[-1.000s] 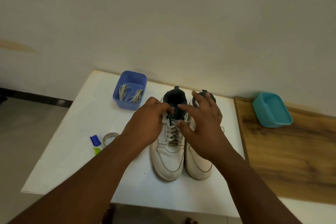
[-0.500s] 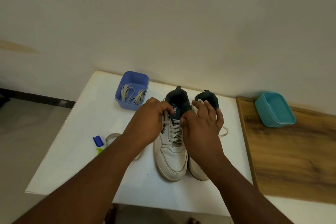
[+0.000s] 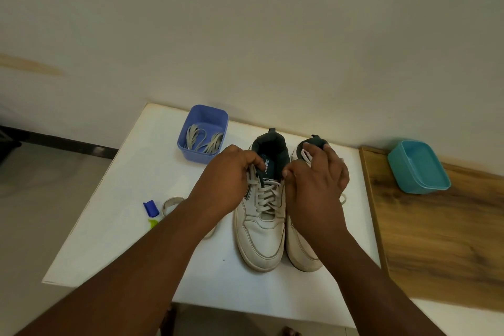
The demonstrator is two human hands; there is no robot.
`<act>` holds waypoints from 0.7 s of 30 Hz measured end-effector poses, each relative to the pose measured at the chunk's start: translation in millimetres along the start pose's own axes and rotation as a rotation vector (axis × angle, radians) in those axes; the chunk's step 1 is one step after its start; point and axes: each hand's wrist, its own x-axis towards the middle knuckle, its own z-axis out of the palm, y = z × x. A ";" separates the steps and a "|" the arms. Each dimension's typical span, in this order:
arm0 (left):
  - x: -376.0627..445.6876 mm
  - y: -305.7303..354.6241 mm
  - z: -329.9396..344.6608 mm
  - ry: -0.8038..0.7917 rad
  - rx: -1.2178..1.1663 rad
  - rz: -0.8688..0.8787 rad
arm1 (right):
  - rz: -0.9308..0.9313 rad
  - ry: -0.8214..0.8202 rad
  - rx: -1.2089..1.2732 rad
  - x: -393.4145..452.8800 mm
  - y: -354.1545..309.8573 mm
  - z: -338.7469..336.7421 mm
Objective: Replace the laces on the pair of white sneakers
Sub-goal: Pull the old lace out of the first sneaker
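Plain off-white wall behind, and a white bench (image 3: pixel 114 240) pushed up against it with the pair of white sneakers sitting toes toward the camera. Both hands are up at the collar of the left sneaker (image 3: pixel 261 224). Left hand (image 3: pixel 226 180) has its grip curled in, pinching the lace (image 3: pixel 268 195) at the top eyelets on that side. Right hand (image 3: pixel 317 183) pinches the same lace on the other side, thumb and forefinger pressed together, other fingers lying over the right sneaker (image 3: pixel 302 251) and hiding most of it. A blue tub (image 3: pixel 203 131) holding spare laces (image 3: pixel 203 139) sits just behind the left hand. A teal tub (image 3: pixel 417 166) sits well off right on a wooden board (image 3: pixel 441 248).
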 end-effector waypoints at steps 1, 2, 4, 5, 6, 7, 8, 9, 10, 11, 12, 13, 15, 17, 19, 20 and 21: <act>-0.5 -0.1 0.4 0.011 0.000 0.004 | 0.011 -0.029 0.035 1.3 1.1 -0.8; -1.3 0.1 0.9 0.022 0.007 0.011 | 0.012 -0.077 0.071 2.0 0.8 -0.4; -2.5 0.3 0.9 0.035 0.015 0.020 | -0.026 -0.171 0.100 0.6 -3.3 3.7; -2.6 0.4 0.7 0.037 0.005 0.018 | -0.050 -0.192 0.099 -0.9 -5.5 6.8; -2.5 0.5 0.9 0.036 -0.004 0.015 | -0.064 -0.192 0.091 -2.1 -7.0 9.0; -2.2 0.6 1.0 0.033 -0.008 0.011 | -0.066 -0.175 0.075 -2.4 -7.3 10.0; -1.8 0.3 1.3 0.030 -0.007 0.009 | -0.060 -0.148 0.050 -2.2 -6.6 9.3; -1.1 -0.1 1.8 0.030 -0.003 0.009 | -0.046 -0.115 0.024 -1.4 -5.1 7.4; -0.8 -0.3 2.4 0.032 0.001 0.010 | -0.025 -0.080 0.000 -1.3 -3.5 3.9; -0.8 0.1 3.0 0.036 -0.001 0.012 | 0.000 -0.043 -0.018 -2.4 -1.9 0.6; -1.2 0.8 3.9 0.040 -0.005 0.015 | 0.026 -0.003 -0.037 -4.9 -0.9 -2.6; -1.2 1.3 4.3 0.043 -0.008 0.018 | 0.046 0.034 -0.056 -7.3 -1.6 -5.2; -0.6 1.4 4.8 0.041 -0.009 0.019 | 0.053 0.066 -0.074 -11.2 -4.7 -7.7; 0.9 1.5 5.3 0.031 -0.006 0.018 | -0.002 0.009 -0.059 -11.4 -6.9 -4.3; 2.3 1.3 5.5 0.018 0.018 0.006 | -0.072 -0.069 -0.024 -8.0 -6.6 3.0; 2.5 1.2 5.4 0.019 0.024 0.000 | -0.089 -0.093 -0.008 -5.8 -5.8 6.0; 1.7 1.1 5.3 0.025 0.017 -0.001 | -0.093 -0.102 0.010 -4.1 -4.8 8.6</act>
